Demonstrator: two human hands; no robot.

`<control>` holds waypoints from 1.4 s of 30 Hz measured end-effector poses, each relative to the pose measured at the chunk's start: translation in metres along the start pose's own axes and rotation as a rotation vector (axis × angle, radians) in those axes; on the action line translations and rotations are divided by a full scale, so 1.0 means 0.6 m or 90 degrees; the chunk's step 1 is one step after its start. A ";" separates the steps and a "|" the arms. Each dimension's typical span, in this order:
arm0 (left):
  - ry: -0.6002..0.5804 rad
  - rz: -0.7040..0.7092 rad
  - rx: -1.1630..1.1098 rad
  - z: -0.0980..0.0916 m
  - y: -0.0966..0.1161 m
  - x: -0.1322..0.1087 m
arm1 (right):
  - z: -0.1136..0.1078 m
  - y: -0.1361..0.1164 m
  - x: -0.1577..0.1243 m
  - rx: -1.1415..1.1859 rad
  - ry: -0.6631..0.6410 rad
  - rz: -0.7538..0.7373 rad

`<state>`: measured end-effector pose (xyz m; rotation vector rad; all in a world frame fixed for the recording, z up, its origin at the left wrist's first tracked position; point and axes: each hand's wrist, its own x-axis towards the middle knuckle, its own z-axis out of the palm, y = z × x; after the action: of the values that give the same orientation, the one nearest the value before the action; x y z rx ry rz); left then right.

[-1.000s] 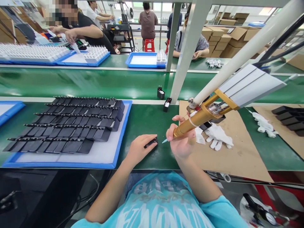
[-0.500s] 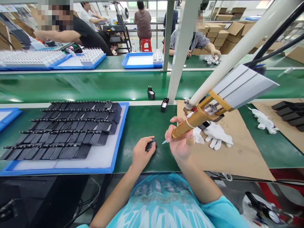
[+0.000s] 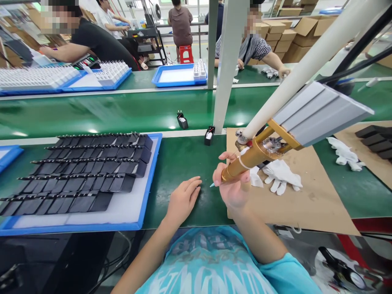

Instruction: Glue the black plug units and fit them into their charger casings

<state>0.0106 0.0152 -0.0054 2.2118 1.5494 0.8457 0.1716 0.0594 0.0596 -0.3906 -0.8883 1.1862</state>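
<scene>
My left hand (image 3: pixel 183 200) rests low over the green table (image 3: pixel 171 163), palm down, fingers curled round a small black part. Only a dark sliver of that part shows at the fingertips; the rest is hidden. My right hand (image 3: pixel 233 192) is wrapped round a gold powered screwdriver (image 3: pixel 240 165), tilted, its light blue tip (image 3: pixel 212 185) just right of my left fingertips. Beyond the hands, one open black housing (image 3: pixel 209 136) with a white piece inside stands at the table's back edge. Another black housing (image 3: pixel 182 121), with two prongs, lies on the green belt (image 3: pixel 122 110).
A blue-rimmed tray (image 3: pixel 147 183) with rows of black housings is at left. White gloves (image 3: pixel 283 176) lie on cardboard (image 3: pixel 318 196) at right. A white post (image 3: pixel 226 61) and slanted pole (image 3: pixel 284 81) rise behind the screwdriver. Several people sit across the belt.
My left hand has turned over the black part, now mostly covering it. The housing on the belt has shifted left. The whole view has shifted slightly; my right hand keeps its hold on the screwdriver.
</scene>
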 end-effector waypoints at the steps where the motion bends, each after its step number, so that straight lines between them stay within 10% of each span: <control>1: -0.021 0.004 0.041 -0.002 0.000 0.000 | -0.001 0.000 0.001 0.000 0.003 0.004; 10: -0.096 0.016 0.159 -0.007 -0.004 0.007 | -0.005 -0.001 0.005 -0.022 0.023 -0.002; 18: 0.034 -0.401 -0.748 -0.018 0.002 0.007 | -0.011 0.002 0.005 -0.038 0.024 -0.028; 22: 0.036 -0.439 -0.992 -0.030 0.014 0.002 | -0.011 -0.001 0.006 -0.062 0.031 -0.029; 42: 0.211 -0.301 -0.911 -0.087 -0.015 -0.057 | 0.004 -0.004 0.010 -0.062 0.048 -0.045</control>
<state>-0.0369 -0.0171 0.0202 0.6815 0.8960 1.4975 0.1718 0.0635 0.0652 -0.4763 -0.8898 1.0590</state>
